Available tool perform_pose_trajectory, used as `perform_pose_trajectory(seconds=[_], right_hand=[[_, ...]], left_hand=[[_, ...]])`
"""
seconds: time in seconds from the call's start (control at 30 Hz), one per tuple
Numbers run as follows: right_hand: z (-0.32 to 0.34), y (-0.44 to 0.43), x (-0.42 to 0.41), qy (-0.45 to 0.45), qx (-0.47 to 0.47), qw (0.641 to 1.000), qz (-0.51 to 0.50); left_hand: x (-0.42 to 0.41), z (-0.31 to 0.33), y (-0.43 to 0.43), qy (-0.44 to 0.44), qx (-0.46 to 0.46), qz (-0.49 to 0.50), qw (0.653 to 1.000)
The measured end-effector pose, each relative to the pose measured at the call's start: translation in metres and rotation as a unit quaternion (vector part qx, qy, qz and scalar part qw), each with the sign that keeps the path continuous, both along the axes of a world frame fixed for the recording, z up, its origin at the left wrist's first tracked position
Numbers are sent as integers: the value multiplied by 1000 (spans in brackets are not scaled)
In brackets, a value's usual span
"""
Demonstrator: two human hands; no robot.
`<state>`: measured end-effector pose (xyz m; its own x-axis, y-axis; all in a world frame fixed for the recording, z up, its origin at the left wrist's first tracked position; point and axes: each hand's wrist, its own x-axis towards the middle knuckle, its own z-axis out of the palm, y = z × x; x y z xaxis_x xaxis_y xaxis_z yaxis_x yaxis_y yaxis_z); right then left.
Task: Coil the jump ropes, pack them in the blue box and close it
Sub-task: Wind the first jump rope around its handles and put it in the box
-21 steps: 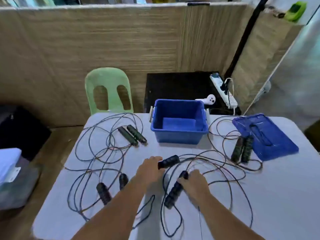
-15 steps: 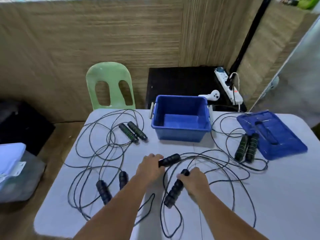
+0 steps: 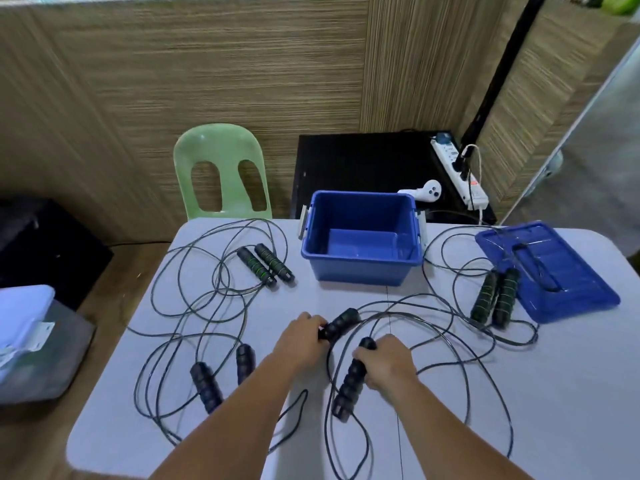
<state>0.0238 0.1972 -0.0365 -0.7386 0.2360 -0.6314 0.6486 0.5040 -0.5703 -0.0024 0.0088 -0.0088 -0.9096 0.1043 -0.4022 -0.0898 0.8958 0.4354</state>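
In the lower centre of the frame my left hand is curled round the near end of the first handle, a black grip pointing up and right toward the box. My right hand clasps the second handle near its top; the rest of it slants down and left below the fist. The two handles sit close together but apart, low over the table. Their cord runs in loose loops to the right of both hands and down to the bottom edge.

The blue box stands open in the upper centre, beyond the hands and apart from them; inside I can make out only its blue floor. The lid lies flat at the right of the frame with a thin cord across it. Just beside its left edge lies a green-ringed pair of handles. An upper-left pair lies left of the box. A lower-left pair lies beside my left forearm, among slack loops.
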Motion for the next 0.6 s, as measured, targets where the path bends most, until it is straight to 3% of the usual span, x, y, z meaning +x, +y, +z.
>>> perform_pose_trajectory(seconds=[0.1, 0.23, 0.4, 0.6], right_hand=[[27, -5, 3, 10, -38, 999, -34], [50, -11, 6, 21, -156, 980, -120], [64, -13, 7, 47, -272, 941, -198], [77, -8, 11, 89, -313, 919, -225]], left_hand=[[0, 6, 1, -11, 22, 14, 1000], [9, 22, 7, -12, 145, 94, 985], [33, 36, 22, -85, 376, 253, 887], [59, 47, 32, -126, 484, 297, 813]])
